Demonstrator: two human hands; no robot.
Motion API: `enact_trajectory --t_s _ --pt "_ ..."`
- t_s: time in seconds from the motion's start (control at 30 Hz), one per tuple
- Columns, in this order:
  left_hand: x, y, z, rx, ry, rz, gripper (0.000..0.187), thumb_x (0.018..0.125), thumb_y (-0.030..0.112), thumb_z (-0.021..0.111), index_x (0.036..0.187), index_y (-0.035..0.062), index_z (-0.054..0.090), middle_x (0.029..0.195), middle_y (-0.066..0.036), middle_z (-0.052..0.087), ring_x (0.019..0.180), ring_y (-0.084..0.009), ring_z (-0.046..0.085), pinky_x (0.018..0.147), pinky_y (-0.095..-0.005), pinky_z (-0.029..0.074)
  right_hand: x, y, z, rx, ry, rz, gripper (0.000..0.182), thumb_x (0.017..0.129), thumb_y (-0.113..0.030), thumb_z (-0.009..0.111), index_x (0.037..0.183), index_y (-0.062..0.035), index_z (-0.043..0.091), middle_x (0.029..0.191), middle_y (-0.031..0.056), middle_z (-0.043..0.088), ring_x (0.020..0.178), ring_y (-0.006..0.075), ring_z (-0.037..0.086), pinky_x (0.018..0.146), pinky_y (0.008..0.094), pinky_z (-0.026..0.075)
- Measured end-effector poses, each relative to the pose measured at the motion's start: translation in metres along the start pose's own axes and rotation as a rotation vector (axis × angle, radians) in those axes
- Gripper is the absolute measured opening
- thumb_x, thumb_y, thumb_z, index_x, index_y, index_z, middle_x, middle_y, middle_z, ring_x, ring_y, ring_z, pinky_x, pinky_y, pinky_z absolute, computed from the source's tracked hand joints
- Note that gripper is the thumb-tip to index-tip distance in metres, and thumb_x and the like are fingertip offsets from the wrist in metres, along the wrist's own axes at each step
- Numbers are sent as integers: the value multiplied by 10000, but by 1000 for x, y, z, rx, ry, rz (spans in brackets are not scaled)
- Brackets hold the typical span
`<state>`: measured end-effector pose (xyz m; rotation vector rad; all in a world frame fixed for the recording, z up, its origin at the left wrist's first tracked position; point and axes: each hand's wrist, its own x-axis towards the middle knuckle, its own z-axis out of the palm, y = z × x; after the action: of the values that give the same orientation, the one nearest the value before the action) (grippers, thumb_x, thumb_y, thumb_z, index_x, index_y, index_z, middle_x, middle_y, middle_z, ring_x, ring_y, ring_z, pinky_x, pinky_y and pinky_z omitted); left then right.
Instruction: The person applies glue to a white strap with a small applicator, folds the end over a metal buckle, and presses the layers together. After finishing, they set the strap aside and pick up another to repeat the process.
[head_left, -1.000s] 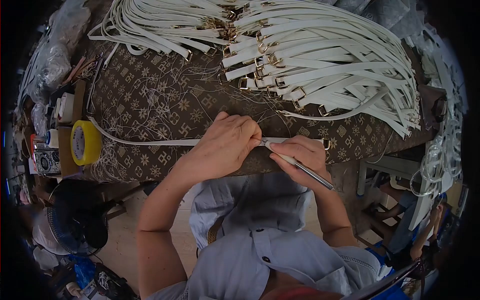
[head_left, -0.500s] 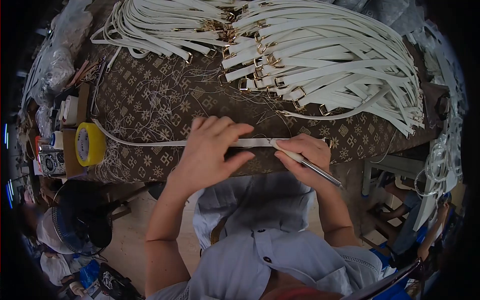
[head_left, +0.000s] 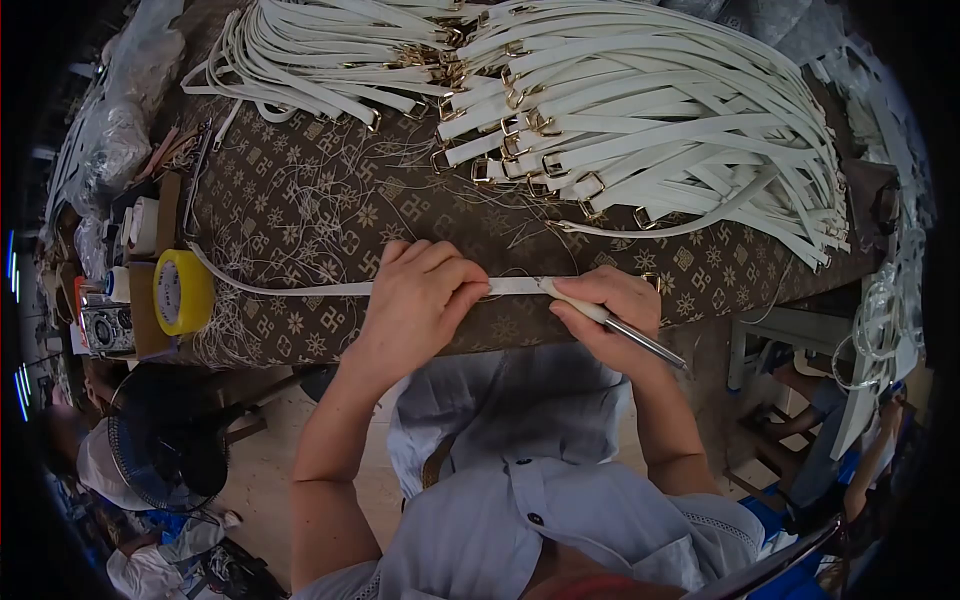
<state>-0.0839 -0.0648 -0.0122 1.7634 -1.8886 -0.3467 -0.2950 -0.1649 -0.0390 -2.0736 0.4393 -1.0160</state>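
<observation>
A narrow white belt (head_left: 300,291) lies across the near side of the cloth-covered table, its left end curving upward. My left hand (head_left: 425,295) is closed over the belt, thumb and forefinger pressed together at its edge; whether a thread is between them I cannot make out. My right hand (head_left: 610,310) is closed at the belt's right part, near a gold buckle (head_left: 652,281). In that same hand is a slim pen-shaped tool (head_left: 640,343) with a cream-coloured part by the fingers and a metal shaft pointing down right. A short stretch of belt shows between the hands.
Piles of white belts (head_left: 680,120) with gold buckles cover the back of the brown patterned table (head_left: 400,215). Loose white threads (head_left: 310,205) are scattered at left. A yellow tape roll (head_left: 184,292) and boxes stand at the left edge. A black fan (head_left: 165,445) is below left.
My left thumb and fingers, spread apart before, have come together at the belt. My right hand stays in place with the pen-shaped tool.
</observation>
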Motion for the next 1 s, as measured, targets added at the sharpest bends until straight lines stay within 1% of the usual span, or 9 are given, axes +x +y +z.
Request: enact_trajectory --t_s 0.07,0.17,0.2,0.27,0.4,0.57,0.7,0.77,1.0 --pt "-5 -7 -9 7 1 -94 110 766 158 700 856 113 655 796 -10 576 777 -196 548 756 -323 366 0 0 0 9 6 3 295 675 15 765 951 -38 674 707 89 632 570 200 602 493 275 457" --pt "-4 3 -20 40 -9 -64 202 764 180 706 951 123 655 836 -6 582 813 -194 549 778 -334 368 1 -1 1 0 16 -4 289 679 9 765 949 -43 677 695 82 625 565 194 598 491 272 454" --pt "-3 6 -18 41 -7 -67 202 764 180 706 951 123 655 836 -6 582 813 -194 549 778 -334 368 1 -2 1 2 13 -6 289 679 9 765 949 -43 677 695 82 625 565 194 598 491 272 454" --pt "4 11 -12 66 -62 74 368 728 203 739 1072 122 638 862 -27 593 841 -216 553 793 -344 368 1 -2 1 -6 13 21 283 683 3 767 947 -48 680 691 79 624 564 191 597 492 271 454" --pt "17 4 -10 37 -120 128 347 729 206 740 1056 125 658 864 -27 579 843 -206 547 793 -337 368 -1 -2 -1 -7 23 42 284 682 -1 770 947 -51 680 698 83 631 567 192 601 493 271 455" --pt "26 -7 -9 -50 -261 213 207 742 191 726 940 136 696 794 15 567 765 -166 533 743 -314 354 0 -2 0 9 41 13 286 676 2 773 942 -44 678 708 81 639 562 189 598 491 268 452" --pt "32 -10 -6 -48 -250 271 188 741 202 729 915 139 699 760 31 560 738 -152 532 722 -310 345 0 -2 -2 8 27 30 283 675 2 773 937 -40 675 710 82 641 561 190 597 493 268 453" --pt "31 -9 -5 -54 -200 309 134 746 200 729 860 138 694 748 30 558 728 -148 536 720 -305 346 0 -2 -2 9 31 27 279 674 1 773 932 -38 674 711 81 642 564 190 599 497 269 456" --pt "33 -10 -1 -125 -219 199 96 788 183 696 801 108 638 747 -1 574 743 -175 562 736 -312 365 0 -3 -2 14 10 66 270 676 -1 770 925 -45 675 706 75 640 573 186 606 503 267 455"
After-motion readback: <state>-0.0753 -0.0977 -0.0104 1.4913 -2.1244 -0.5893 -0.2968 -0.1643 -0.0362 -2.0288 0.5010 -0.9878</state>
